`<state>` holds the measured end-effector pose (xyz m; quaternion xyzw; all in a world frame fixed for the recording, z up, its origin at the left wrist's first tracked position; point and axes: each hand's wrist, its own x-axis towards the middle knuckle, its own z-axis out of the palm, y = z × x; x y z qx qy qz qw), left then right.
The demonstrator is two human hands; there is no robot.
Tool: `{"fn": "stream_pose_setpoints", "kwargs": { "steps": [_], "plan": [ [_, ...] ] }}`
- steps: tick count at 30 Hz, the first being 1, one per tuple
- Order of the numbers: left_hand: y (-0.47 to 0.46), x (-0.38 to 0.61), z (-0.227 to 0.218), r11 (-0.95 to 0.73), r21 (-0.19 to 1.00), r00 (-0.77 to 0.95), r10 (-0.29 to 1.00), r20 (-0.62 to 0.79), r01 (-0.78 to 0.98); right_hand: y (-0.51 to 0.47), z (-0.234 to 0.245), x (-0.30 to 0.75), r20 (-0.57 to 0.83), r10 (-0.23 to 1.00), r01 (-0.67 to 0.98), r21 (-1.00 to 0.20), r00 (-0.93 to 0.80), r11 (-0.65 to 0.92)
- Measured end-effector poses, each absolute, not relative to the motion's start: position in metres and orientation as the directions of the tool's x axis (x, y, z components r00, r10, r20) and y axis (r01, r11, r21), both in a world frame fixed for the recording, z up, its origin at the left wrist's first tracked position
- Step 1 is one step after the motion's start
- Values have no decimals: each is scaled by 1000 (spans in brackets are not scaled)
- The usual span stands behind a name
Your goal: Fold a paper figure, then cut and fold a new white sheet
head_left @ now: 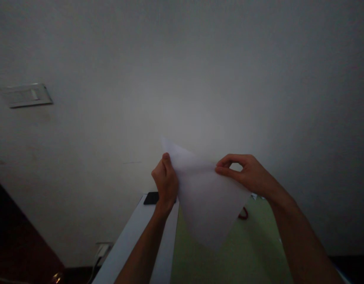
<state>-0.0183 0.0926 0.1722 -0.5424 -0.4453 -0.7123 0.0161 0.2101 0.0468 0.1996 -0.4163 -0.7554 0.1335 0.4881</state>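
left hand (167, 181) curled closed on paper (207, 201) | right hand (251, 173) pinched closed on its edge | uneven pull might tear it

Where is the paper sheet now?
The paper sheet is just right of centre in the head view, held between the left hand and right hand, above the green surface.

We have the sheet (205, 205) between our left hand (166, 181) and right hand (244, 171), above the table (255, 248); behind stands the wall (182, 79), bearing a switch (28, 96) and, lower, a socket (104, 251) at left.
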Motion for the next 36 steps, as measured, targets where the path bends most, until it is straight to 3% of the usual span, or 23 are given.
{"fn": "stream_pose_setpoints", "kwargs": {
  "steps": [6, 10, 15, 22, 29, 36],
  "plan": [
    [89, -17, 172, -604, 637, -435, 468, 770, 478, 47, 201, 208, 636, 750, 497, -599, -182, 628],
    [91, -15, 172, -640, 673, -467, 498, 731, 371, 48, 199, 212, 631, 759, 504, -609, -160, 613],
    [99, -22, 174, -698, 666, -407, 546, 732, 261, 55, 192, 225, 547, 800, 517, -624, -246, 586],
    [104, -30, 171, -703, 583, -420, 423, 803, 408, 64, 182, 236, 449, 831, 520, -648, -329, 557],
    [105, -33, 169, -654, 510, -412, 315, 855, 558, 61, 184, 235, 466, 806, 498, -634, -365, 592],
    [102, -32, 170, -628, 503, -400, 312, 862, 594, 61, 185, 232, 440, 826, 508, -652, -352, 563]
  ]
}}
